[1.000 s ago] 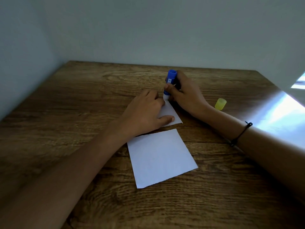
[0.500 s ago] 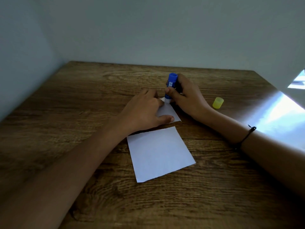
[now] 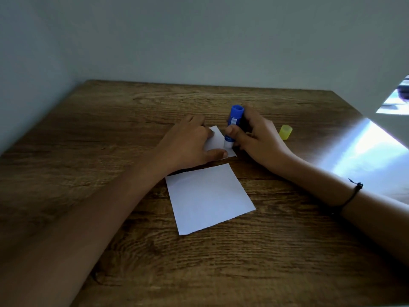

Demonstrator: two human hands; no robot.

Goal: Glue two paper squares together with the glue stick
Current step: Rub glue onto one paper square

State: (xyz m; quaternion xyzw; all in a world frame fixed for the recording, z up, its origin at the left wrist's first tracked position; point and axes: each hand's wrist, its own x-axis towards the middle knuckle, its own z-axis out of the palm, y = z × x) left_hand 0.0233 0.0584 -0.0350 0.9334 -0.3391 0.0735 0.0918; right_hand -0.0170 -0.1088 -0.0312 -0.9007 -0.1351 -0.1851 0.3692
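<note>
Glue stick (image 3: 233, 127) slid nearer along far paper square (image 3: 218, 140), right hand (image 3: 256, 138) grip closed around it, left hand (image 3: 188, 145) flat

The left hand (image 3: 188, 142) hides most of the far paper square (image 3: 218, 140); both forearms run off frame.

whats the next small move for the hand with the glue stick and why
Probably drag the blue glue stick on across the far white paper square. The right hand holds it with its tip on that square near the right edge, and the left hand pins the sheet flat. The near white paper square lies apart and bare, and the yellow cap is off.
</note>
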